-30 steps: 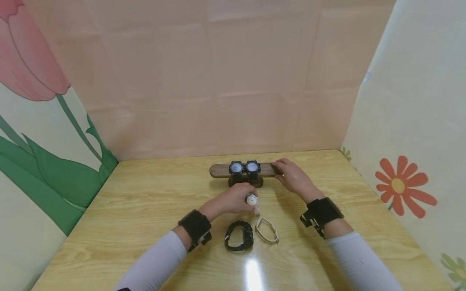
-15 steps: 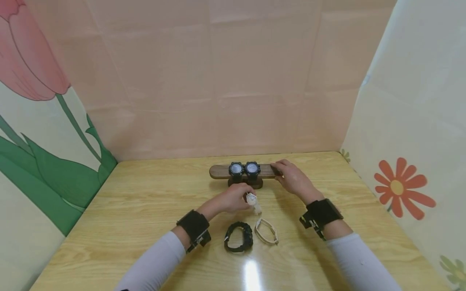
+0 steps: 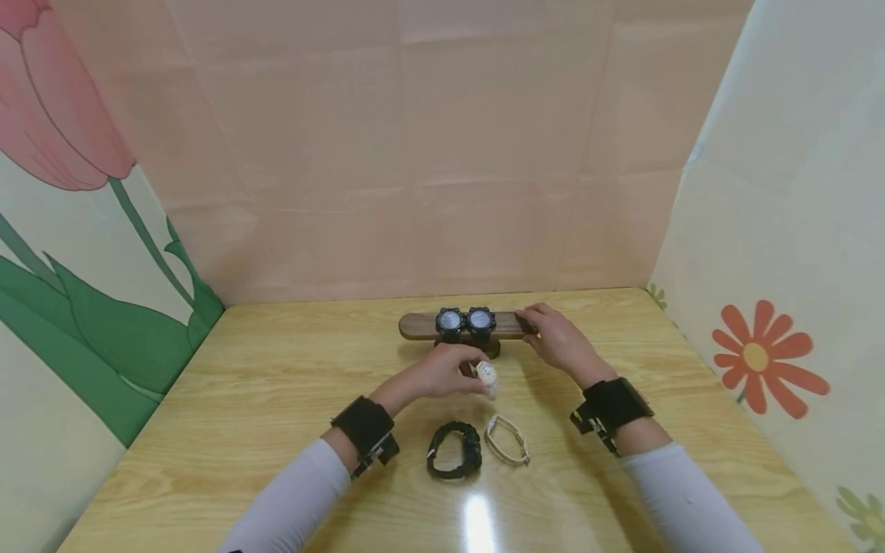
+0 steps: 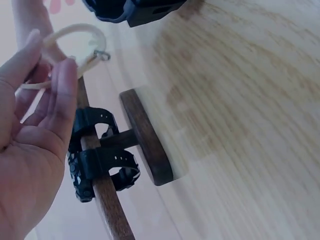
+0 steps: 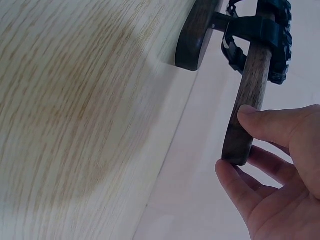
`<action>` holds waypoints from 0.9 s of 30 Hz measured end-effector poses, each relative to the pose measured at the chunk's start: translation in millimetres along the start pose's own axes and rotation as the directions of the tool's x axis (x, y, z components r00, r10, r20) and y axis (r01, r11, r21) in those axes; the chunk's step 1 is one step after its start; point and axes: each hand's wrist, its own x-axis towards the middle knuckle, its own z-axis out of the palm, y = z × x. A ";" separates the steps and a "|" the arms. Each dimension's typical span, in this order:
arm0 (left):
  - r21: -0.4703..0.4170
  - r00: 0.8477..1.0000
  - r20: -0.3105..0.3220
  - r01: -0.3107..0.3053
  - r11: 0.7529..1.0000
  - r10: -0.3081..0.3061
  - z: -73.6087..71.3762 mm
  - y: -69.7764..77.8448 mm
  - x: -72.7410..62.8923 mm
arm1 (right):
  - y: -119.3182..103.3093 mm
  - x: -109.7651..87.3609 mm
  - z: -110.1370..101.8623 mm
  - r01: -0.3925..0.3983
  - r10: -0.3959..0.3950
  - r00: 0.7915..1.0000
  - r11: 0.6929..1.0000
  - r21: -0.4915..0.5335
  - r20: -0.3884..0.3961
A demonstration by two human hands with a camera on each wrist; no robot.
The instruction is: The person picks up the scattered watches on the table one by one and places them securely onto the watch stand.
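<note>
In front of the stand, my left hand point(image 3: 449, 372) pinches a small white watch point(image 3: 487, 373) by its looped strap, its pale dial facing up. The left wrist view shows the cream strap point(image 4: 97, 36) and its buckle beyond the fingertips. My right hand point(image 3: 563, 338) grips the right end of a dark wooden watch stand point(image 3: 418, 326), thumb on one side and fingers round the end, as the right wrist view point(image 5: 280, 175) shows of that hand. Two black watches point(image 3: 450, 321) point(image 3: 480, 320) sit side by side on the bar's middle.
On the wooden table point(image 3: 276, 399), nearer the front, lie a black watch point(image 3: 472, 449) and, to its right, a cream-strapped watch point(image 3: 508, 442). A pink wall covering point(image 3: 415, 153) stands behind the table, with a flowered panel point(image 3: 781, 230) at the right.
My left hand has lifted the white watch slightly and turned it, its strap moving away from the cream-strapped watch on the table. The right hand keeps its place on the stand.
</note>
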 end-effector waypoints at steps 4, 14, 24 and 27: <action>-0.081 1.000 0.006 0.022 0.996 -0.021 -1.6 -2.6 0.8 | 1.6 -0.9 0.5 0.017 -0.017 1.000 1.000 -0.003 -0.002; -0.039 1.000 0.026 -0.010 0.999 0.011 -10.5 -7.0 -5.4 | 2.0 -1.6 -1.5 0.006 -0.005 1.000 1.000 -0.010 0.023; -0.064 1.000 -0.006 0.012 0.998 -0.013 -14.5 -10.5 -7.4 | -30.2 -9.5 -20.0 0.151 -0.135 0.984 0.979 0.137 -0.116; -0.107 1.000 -0.016 0.017 0.994 -0.018 -16.0 -10.6 -7.5 | -47.1 -13.9 -28.9 0.290 -0.264 0.957 0.908 0.303 -0.125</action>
